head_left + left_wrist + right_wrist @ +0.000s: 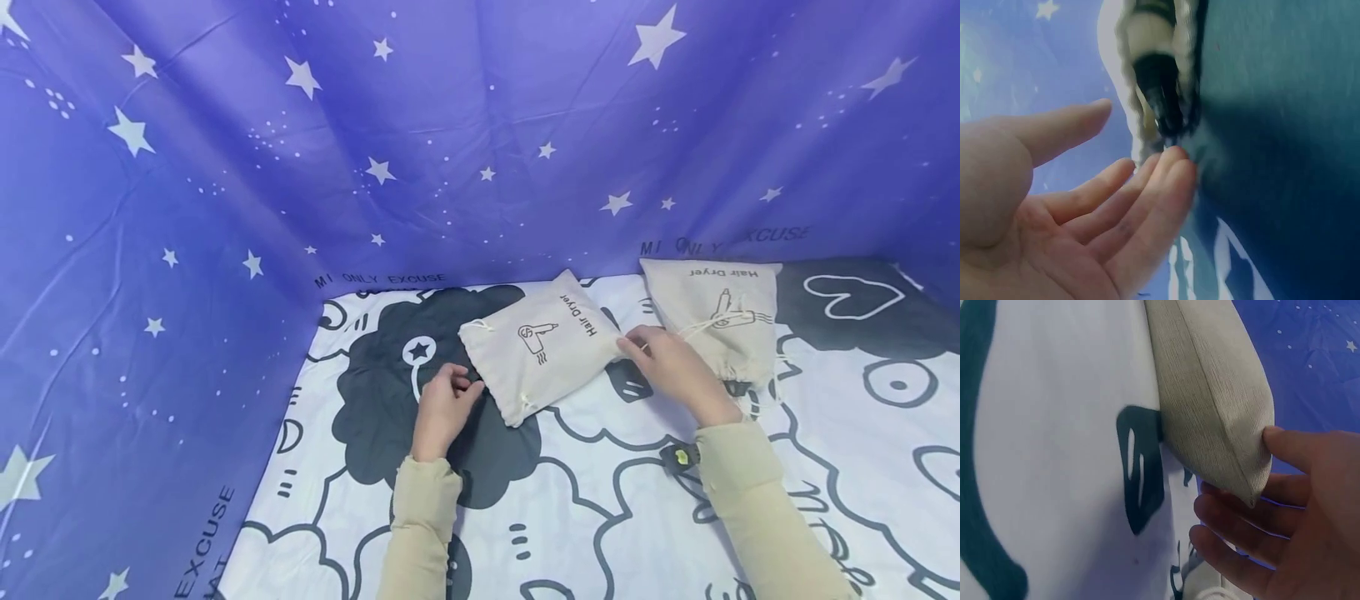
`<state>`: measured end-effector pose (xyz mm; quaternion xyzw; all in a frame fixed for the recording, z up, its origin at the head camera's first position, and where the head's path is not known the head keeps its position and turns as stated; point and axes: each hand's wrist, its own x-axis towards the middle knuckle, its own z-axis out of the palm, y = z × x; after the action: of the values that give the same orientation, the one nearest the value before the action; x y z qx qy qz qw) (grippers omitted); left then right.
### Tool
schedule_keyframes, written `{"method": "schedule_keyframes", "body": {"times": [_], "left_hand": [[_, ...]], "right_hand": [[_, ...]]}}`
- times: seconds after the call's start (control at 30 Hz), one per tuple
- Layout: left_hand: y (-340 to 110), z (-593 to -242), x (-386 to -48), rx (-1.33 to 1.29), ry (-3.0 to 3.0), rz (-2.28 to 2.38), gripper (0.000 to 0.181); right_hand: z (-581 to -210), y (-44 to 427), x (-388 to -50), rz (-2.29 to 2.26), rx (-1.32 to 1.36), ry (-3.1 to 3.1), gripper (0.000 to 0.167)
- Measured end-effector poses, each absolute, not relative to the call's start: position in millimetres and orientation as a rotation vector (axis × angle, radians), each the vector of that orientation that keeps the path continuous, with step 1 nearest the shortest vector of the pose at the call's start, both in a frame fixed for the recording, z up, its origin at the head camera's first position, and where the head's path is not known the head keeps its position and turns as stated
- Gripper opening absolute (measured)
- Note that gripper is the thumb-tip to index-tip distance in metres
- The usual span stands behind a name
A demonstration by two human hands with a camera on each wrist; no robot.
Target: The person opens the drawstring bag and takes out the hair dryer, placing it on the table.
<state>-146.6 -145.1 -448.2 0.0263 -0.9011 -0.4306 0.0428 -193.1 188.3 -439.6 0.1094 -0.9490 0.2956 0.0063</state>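
A beige drawstring bag (517, 371) printed "Hair Dryer" lies tilted on the patterned cloth. My right hand (678, 371) pinches its closed corner between thumb and fingers, as the right wrist view also shows on the bag's tip (1222, 412). Beside the gathered mouth is my left hand (444, 408), its fingers loosely bent and holding nothing. Through the parted mouth, the left wrist view shows a black, tapered object (1160, 87) inside; its kind is unclear. A second "Hair Dryer" bag (667, 287) lies behind my right hand, which partly hides it.
A purple curtain with stars (450, 125) stands behind and to the left. Black-and-white cartoon cloth (555, 517) covers the surface. Loose white cords lie over the second bag. Next to my right cuff shows a small black item with a yellow-green mark (681, 457).
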Motion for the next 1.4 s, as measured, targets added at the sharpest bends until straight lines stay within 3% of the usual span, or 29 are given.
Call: {"method": "schedule_keyframes", "body": {"times": [0.37,1.4], "left_hand": [[-121,-444,-135,0.102,-2.972,-1.255,0.033],[-126,-455,-170,0.043,-2.911,-1.230,0.021]], "right_hand": [[-439,189,-196,0.911,0.322,-2.914,0.021],[-436,183,-177,0.802,0.399,-2.923,0.013]]}}
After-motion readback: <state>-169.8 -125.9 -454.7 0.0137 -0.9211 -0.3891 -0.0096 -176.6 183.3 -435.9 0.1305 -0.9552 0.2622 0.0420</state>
